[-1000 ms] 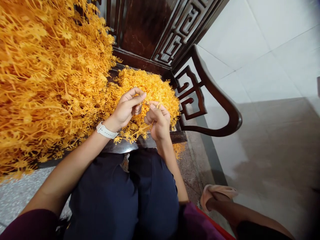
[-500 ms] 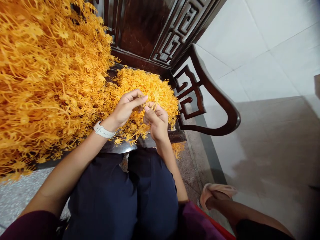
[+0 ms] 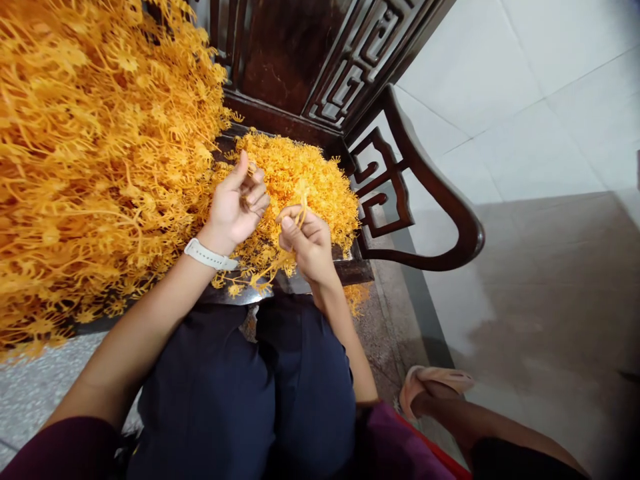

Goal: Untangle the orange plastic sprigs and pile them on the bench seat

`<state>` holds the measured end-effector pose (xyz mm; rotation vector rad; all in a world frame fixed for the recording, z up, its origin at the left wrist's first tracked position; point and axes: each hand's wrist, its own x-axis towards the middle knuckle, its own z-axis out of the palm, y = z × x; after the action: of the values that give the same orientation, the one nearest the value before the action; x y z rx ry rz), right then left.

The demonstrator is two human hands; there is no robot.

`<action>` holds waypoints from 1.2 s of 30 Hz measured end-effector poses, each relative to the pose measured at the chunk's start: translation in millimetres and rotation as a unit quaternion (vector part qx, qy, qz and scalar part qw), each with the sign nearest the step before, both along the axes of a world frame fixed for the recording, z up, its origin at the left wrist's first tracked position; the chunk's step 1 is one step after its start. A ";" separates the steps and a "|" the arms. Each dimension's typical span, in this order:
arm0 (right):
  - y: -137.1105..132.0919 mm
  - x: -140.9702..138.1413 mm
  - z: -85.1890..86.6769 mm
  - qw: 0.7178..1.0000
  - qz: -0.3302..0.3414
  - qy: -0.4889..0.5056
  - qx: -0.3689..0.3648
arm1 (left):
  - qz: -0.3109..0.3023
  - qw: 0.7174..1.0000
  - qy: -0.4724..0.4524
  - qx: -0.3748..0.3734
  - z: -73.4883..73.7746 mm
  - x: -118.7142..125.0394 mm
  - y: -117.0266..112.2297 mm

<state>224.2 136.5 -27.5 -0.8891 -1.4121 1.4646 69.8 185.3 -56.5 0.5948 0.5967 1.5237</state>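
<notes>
My right hand (image 3: 311,248) pinches a thin yellow plastic flower stem (image 3: 303,203) between thumb and fingers, its tip standing up above the knuckles. To its left and apart from it, my left hand (image 3: 237,203) is turned partly palm up with curled fingers. Something small and yellowish shows at its fingertips, too small to name. Behind both hands lies a smaller heap of yellow plastic flowers (image 3: 313,167) on the dark wooden seat (image 3: 345,270). A few loose flower sprigs (image 3: 255,279) lie at the seat's front edge, below my hands.
A much larger pile of yellow plastic flowers (image 3: 100,167) rises on the left. The carved chair back (image 3: 290,60) and curved armrest (image 3: 463,233) bound the seat. More yellow pieces (image 3: 356,297) show below it. Another person's sandalled foot (image 3: 425,393) is at lower right.
My left hand has drawn away from my right, moving left and turning its palm upward. My right hand has shifted slightly left and still grips the yellow stem.
</notes>
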 end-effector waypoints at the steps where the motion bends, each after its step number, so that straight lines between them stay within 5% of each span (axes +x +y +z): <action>1: 0.0 -1.1 0.5 1.000 -0.016 0.018 -0.016 | 0.016 1.000 0.017 0.002 -0.8 -2.2 1.6; 7: 2.8 1.6 9.9 0.990 -0.082 0.102 -0.048 | 0.109 0.981 0.148 0.055 -7.6 3.1 2.9; 12: 2.7 7.3 13.8 0.986 -0.114 0.102 -0.069 | 0.165 0.913 0.328 0.180 -15.6 -1.6 9.8; 17: 2.2 11.1 10.4 0.980 -0.113 0.116 -0.112 | 0.141 0.940 0.276 0.140 -22.1 -1.8 14.5; 21: 5.1 26.1 4.1 0.970 -0.025 0.203 -0.129 | 0.096 0.972 0.204 0.066 -11.8 -7.3 9.4; 25: 9.0 43.1 -8.0 0.917 -0.035 0.396 0.024 | 0.059 0.985 0.155 0.047 0.7 -14.6 7.4; 27: 9.3 45.3 -13.8 0.913 -0.024 0.403 0.057 | 0.052 0.986 0.152 0.040 1.8 -15.0 9.1; 32: 4.7 40.1 -9.0 0.936 -0.026 0.349 -0.049 | 0.010 0.987 0.156 0.027 -2.1 -11.7 9.5; 36: 4.0 41.9 2.7 0.931 -0.077 0.352 -0.061 | -0.106 0.973 0.202 0.031 -1.3 -11.8 1.4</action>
<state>266.1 140.4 -24.8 -0.4491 -0.7076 1.5445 58.0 186.7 -57.8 0.9986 0.7691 1.2303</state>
